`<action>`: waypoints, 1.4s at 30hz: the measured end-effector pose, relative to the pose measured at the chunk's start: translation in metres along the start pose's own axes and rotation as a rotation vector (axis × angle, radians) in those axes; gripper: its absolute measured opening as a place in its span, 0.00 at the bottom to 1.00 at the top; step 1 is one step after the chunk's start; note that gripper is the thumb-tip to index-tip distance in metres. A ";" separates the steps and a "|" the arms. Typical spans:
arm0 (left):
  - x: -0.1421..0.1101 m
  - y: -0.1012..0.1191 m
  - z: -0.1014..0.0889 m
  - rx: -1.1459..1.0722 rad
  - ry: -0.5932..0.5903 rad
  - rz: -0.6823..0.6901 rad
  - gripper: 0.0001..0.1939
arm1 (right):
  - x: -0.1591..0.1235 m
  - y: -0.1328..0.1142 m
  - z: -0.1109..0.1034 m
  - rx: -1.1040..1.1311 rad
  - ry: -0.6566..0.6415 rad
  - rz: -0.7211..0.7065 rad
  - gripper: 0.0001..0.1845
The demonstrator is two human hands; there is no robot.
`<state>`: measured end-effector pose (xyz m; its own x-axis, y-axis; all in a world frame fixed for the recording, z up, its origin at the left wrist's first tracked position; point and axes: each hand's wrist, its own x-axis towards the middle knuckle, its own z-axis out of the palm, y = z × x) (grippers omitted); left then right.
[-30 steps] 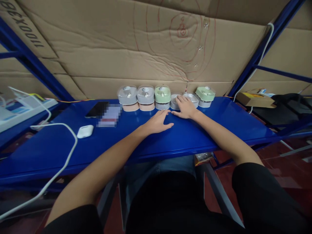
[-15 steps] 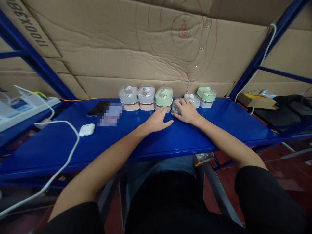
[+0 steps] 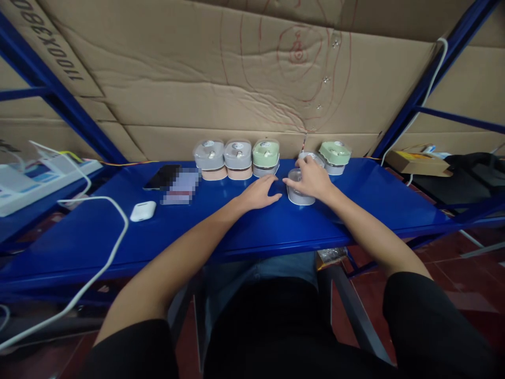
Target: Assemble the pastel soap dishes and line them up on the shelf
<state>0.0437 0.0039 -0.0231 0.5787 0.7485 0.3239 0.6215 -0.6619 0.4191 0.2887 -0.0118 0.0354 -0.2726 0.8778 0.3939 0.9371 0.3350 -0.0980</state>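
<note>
A small grey box with a clear lid (image 3: 302, 199) sits on the blue table, and my right hand (image 3: 314, 179) has its fingers around the top of it. Behind that hand, a second pale grey lidded box (image 3: 313, 157) is partly hidden. My left hand (image 3: 260, 193) holds nothing, its fingers stretched out and thumb apart, just in front of a green-topped box (image 3: 265, 153) stacked on a grey one. To its left stand two grey-topped boxes (image 3: 238, 153) (image 3: 210, 155) on pinkish bases. At the right end, another green box (image 3: 335, 151) rests on a grey one.
A black phone-like slab (image 3: 161, 177), a blurred-out flat item (image 3: 181, 186) and a white earbud case (image 3: 142, 211) lie on the left of the table (image 3: 252, 231). A white cable (image 3: 114, 252) crosses the left side. A cardboard wall (image 3: 177, 68) and blue posts stand behind.
My right hand has brought the grey box toward me and slightly right, away from the green stack. My left hand has shifted a little right and nearer, off the green stack's base.
</note>
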 end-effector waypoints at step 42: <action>-0.025 -0.005 -0.074 -0.073 -0.056 0.005 0.29 | 0.005 0.089 -0.021 0.092 -0.562 0.006 0.61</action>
<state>-0.0129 -0.0091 0.0297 0.6115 0.7404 0.2790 0.5798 -0.6593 0.4787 0.3756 0.0158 0.0477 -0.3649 0.9186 -0.1516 0.9231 0.3357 -0.1876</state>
